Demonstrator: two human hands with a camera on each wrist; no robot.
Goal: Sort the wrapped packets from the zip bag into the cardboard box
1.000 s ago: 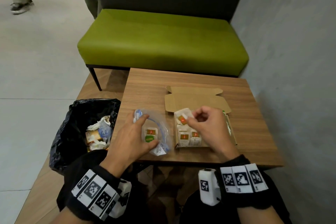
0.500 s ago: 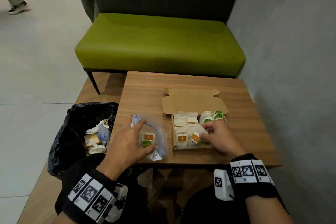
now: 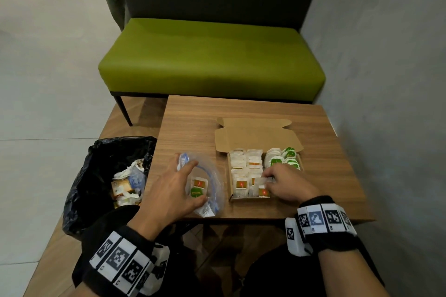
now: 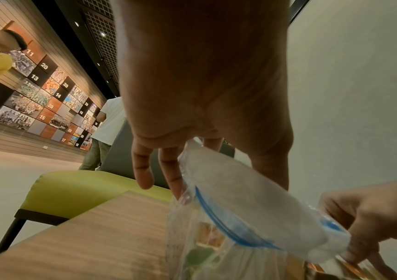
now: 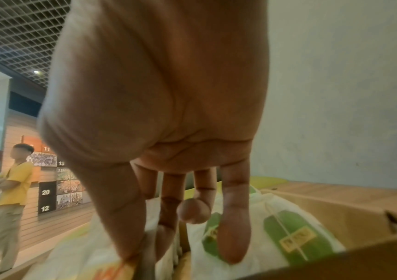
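Grey wall (image 3: 386, 55) flanks a wooden table (image 3: 193, 132), with a green bench (image 3: 212, 55) beyond and a black bin bag (image 3: 96, 176) of crumpled wrappers at its left edge. Left hand (image 3: 169, 190) pinches the clear zip bag (image 3: 212, 181) by its blue seal, two packets (image 3: 199, 187) visible inside. Right hand (image 3: 287, 183) reaches into the open cardboard box (image 3: 255, 137), fingers extended among rows of wrapped packets (image 3: 246, 164), thumb pressing an orange-labelled packet (image 3: 263, 191) at the near edge; whether it grips is unclear.
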